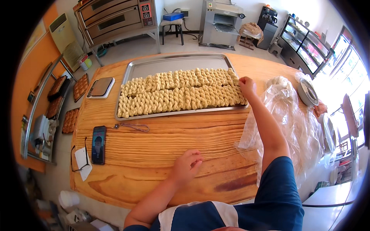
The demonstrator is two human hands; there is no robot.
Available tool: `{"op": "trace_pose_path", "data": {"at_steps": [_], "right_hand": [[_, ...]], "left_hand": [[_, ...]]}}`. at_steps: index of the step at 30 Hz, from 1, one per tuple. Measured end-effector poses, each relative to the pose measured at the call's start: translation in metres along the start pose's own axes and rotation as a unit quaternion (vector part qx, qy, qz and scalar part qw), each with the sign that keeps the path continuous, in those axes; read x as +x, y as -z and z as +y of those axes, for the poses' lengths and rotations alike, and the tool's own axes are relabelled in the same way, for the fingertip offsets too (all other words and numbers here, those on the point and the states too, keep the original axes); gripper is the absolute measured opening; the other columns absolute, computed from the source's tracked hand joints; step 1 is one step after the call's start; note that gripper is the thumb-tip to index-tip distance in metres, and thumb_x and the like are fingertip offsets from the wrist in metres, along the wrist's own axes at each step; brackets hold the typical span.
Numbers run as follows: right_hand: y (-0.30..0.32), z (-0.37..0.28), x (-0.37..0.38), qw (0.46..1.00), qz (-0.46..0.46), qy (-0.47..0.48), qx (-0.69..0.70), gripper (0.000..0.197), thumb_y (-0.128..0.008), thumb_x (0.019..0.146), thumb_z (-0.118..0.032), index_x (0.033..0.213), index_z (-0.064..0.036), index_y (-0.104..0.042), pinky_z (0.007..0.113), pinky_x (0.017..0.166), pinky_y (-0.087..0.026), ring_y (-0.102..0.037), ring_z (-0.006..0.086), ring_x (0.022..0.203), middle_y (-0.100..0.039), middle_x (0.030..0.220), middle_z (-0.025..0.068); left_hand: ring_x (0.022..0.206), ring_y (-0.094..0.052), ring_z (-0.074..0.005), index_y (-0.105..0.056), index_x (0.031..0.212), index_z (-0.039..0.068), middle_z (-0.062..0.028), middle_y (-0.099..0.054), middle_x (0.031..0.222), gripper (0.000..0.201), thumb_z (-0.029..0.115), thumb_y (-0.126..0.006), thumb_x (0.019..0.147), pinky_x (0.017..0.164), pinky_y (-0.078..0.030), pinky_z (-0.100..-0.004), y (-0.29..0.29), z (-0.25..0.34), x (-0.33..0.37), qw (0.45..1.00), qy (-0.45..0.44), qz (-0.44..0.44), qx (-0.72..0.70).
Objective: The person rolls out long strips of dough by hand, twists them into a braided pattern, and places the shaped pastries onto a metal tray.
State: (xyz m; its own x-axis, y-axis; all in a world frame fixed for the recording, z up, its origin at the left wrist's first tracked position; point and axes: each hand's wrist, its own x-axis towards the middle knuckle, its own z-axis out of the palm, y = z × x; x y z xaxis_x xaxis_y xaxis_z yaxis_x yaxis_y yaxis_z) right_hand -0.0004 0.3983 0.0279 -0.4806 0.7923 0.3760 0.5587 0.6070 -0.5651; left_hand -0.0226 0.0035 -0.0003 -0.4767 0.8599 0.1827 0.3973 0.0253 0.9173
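Observation:
My right hand (247, 85) reaches to the right end of a metal baking tray (154, 62). Its fingers are closed at the last dough twist (233, 77) of the far row and seem to pinch it; the fingertips are partly hidden. Two long rows of pale braided dough twists (181, 98) lie side by side across the tray, with bare metal behind them. My left hand (187, 166) hovers over or rests on the wooden table (162, 140) near me, loosely curled, with a gap between thumb and fingers and nothing in it.
Clear plastic sheeting (287, 123) lies bunched at the right, near a metal bowl (308, 92). On the left are a scale (101, 87), a phone (98, 144), glasses (83, 167) on white paper and a corded strap (133, 126). An oven (115, 21) stands beyond the table.

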Motion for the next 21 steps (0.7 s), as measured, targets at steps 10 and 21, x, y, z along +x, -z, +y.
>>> {"op": "trace_pose_path", "data": {"at_steps": [10,21], "right_hand": [[-0.027,-0.004,0.025,0.984,-0.078,0.089,-0.131,0.035,-0.045,0.084,-0.032,0.104,-0.0054,-0.056,0.041,0.092,-0.036,-0.045,0.0351,0.108,-0.05,0.118,0.0166],[-0.027,-0.021,0.041,0.883,-0.278,0.124,-0.357,0.042,-0.048,0.082,-0.021,0.124,-0.0228,-0.044,0.047,0.094,-0.032,-0.036,0.0343,0.119,-0.039,0.129,0.0173]], "left_hand": [[0.067,-0.059,-0.0192,-0.063,0.087,0.004,-0.0078,-0.057,0.1,0.012,0.011,-0.059,0.078,0.058,-0.048,-0.0278,0.002,0.005,0.0,1.0,-0.001,-0.014,0.026],[0.092,-0.055,-0.0254,-0.063,0.09,0.005,-0.0098,-0.056,0.101,0.016,0.015,-0.058,0.079,0.076,-0.045,-0.0326,0.008,0.008,-0.002,0.998,0.005,-0.048,0.029]]}}
